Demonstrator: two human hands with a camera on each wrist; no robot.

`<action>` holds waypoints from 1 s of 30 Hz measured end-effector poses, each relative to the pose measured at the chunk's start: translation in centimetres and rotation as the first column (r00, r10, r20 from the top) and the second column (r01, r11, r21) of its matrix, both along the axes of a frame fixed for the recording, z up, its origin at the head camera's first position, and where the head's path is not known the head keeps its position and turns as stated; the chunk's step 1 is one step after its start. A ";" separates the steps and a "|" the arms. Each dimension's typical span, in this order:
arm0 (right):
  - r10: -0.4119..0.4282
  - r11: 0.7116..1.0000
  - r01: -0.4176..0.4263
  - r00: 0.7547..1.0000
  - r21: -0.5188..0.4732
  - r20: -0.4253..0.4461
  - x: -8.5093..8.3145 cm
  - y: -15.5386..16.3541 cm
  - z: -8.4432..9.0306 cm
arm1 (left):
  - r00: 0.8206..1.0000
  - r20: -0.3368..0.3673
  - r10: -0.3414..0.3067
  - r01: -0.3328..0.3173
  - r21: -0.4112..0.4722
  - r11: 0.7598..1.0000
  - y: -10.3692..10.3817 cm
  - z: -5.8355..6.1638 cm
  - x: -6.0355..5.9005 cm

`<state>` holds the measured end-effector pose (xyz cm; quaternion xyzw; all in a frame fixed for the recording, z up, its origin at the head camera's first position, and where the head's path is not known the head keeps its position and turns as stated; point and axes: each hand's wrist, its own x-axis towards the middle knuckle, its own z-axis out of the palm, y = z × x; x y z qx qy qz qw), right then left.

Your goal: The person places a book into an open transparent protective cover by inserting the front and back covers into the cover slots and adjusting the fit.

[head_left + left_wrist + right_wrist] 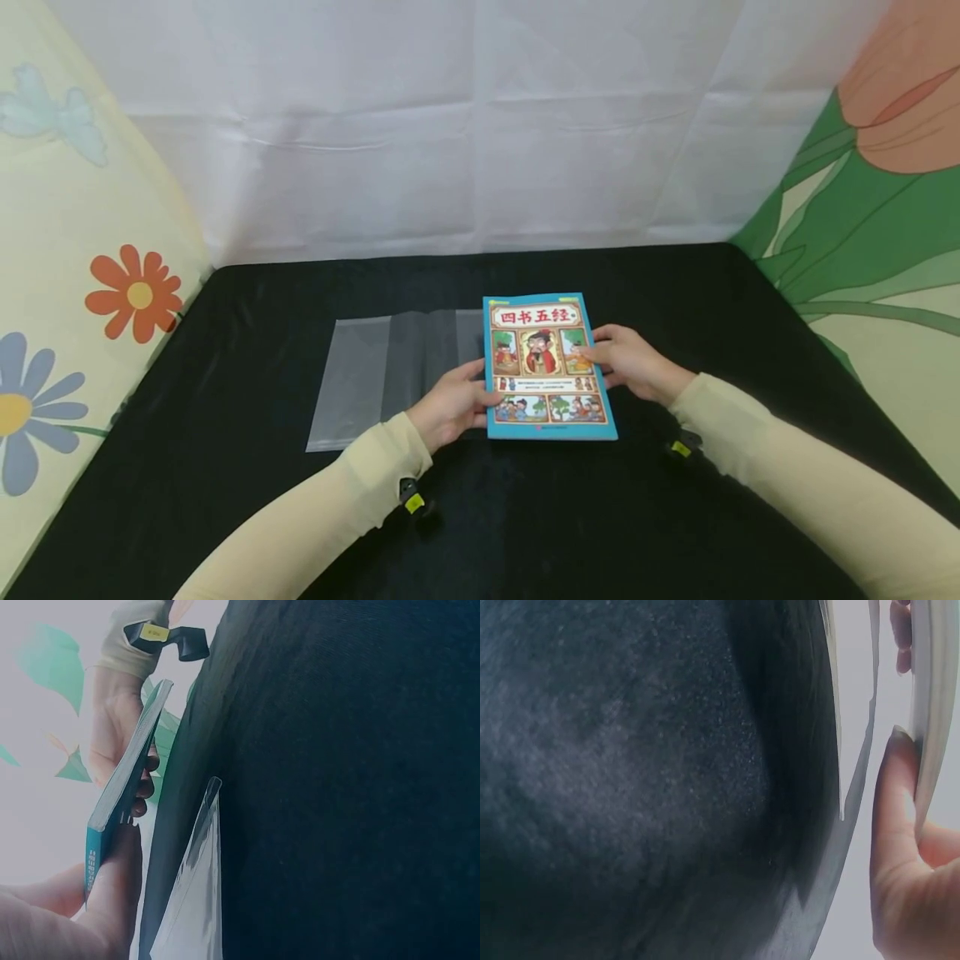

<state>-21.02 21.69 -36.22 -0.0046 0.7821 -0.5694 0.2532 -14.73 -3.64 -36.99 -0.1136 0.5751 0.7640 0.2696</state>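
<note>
The left hand (450, 406) and right hand (633, 365) each pinch one side edge of the thin blue book (547, 367) between them, which looks light and bendy, with the slippery clear plastic cover (375, 375) lying beside the left hand

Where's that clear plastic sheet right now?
In the head view the clear plastic sheet lies flat on the black table, left of the blue book that the left hand and right hand hold.
</note>
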 end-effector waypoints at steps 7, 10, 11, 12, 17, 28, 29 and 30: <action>0.007 1.000 -0.007 1.000 0.021 0.015 -0.1 -0.4 0.0 | 1.000 0.004 0.003 -0.003 0.000 1.000 -0.4 -0.1 0.0; 0.010 1.000 -0.010 1.000 0.026 0.016 -0.1 -0.6 0.0 | 1.000 0.013 0.013 -0.013 -0.003 1.000 -0.5 -0.1 0.1; 0.011 1.000 -0.012 1.000 0.026 0.014 -0.1 -0.6 0.0 | 1.000 0.015 0.017 -0.017 -0.003 1.000 -0.5 -0.1 0.1; 0.013 1.000 -0.013 1.000 0.026 0.011 -0.1 -0.6 -0.1 | 1.000 0.017 0.020 -0.020 -0.004 1.000 -0.6 -0.1 0.1; 0.020 1.000 -0.020 1.000 0.022 -0.010 -0.1 -0.8 -0.3 | 1.000 0.011 0.023 -0.023 -0.007 1.000 -0.8 -0.3 0.1; 0.031 1.000 -0.031 0.999 0.003 -0.021 -0.3 -1.5 -0.7 | 1.000 0.009 0.025 -0.025 -0.017 1.000 -1.7 -0.5 0.2; 0.029 1.000 -0.029 0.999 0.001 -0.018 -0.3 -1.5 -0.8 | 1.000 0.010 0.025 -0.025 -0.017 1.000 -1.7 -0.4 0.2; 0.024 1.000 -0.024 1.000 -0.002 -0.012 -0.3 -1.6 -0.8 | 1.000 0.010 0.025 -0.025 -0.017 1.000 -1.8 -0.4 0.2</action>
